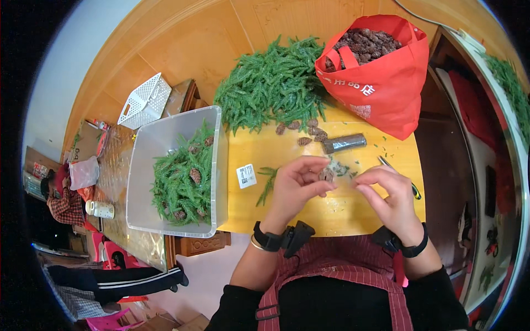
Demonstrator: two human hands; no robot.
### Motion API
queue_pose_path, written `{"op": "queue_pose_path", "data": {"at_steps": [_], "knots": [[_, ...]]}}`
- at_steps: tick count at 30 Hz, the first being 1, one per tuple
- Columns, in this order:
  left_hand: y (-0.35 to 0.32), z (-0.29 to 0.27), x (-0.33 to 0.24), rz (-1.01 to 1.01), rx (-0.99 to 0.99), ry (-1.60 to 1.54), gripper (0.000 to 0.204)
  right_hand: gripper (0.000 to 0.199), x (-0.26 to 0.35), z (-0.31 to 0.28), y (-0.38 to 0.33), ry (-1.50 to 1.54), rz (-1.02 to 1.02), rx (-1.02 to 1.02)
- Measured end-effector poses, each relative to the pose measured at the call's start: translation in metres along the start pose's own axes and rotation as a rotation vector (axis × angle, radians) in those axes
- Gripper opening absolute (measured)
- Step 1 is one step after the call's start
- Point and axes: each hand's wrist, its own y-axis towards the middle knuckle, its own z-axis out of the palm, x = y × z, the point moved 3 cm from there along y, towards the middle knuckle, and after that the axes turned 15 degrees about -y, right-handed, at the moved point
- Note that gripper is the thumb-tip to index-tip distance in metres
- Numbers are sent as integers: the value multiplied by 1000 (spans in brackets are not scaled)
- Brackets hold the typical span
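Centre of frame: we see the left hand (298, 185) with its thumb and fingers closed around a brown pine cone (326, 175), held just above the yellow counter (243, 212). Right hand (389, 196), right of centre: thumb and forefinger drawn narrow, their tips near the cone but apart from it. Whether these tips meet, or pinch something thin, we cannot tell.

On the counter, by the hands: we note a green sprig (267, 185) just left of the left hand, and a white printed card (246, 176) farther left. Above the hands lie loose pine cones (304, 141) and, beside them, a dark bundle (345, 143) partly in shiny wrap. Small green scraps (354, 174) are scattered between the hands. A tool with a dark, green-edged handle (415, 191) lies partly behind the right hand; its type is unclear to us.

Top centre: a large heap of green sprigs (270, 83). Upper right: a red bag (381, 102), open at the top and filled with pine cones, adjoining the heap.

Left of centre: we record a translucent bin (141, 165) containing green branches (179, 187) with cones among them. Above it, upper left, stands a white perforated basket (146, 102).
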Motion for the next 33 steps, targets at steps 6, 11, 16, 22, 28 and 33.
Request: {"op": "queue_pose_path", "data": {"at_steps": [6, 11, 16, 22, 28, 33], "knots": [[-11, 5, 6, 130, 44, -19, 33, 16, 17, 4, -5, -15, -12, -17], [-14, 13, 3, 203, 66, -17, 35, 19, 18, 8, -6, -51, -23, -36], [-17, 13, 6, 196, 63, -14, 35, 19, 19, 11, -7, -89, -41, -68], [-17, 14, 7, 206, 50, 1, 36, 18, 22, 10, -7, -154, -84, -67], [-18, 17, 10, 254, 19, 74, 44, 18, 22, 10, -7, -144, -55, -110], [-19, 17, 9, 259, -7, 72, 45, 18, 25, 10, -9, -193, -98, -119]]}}
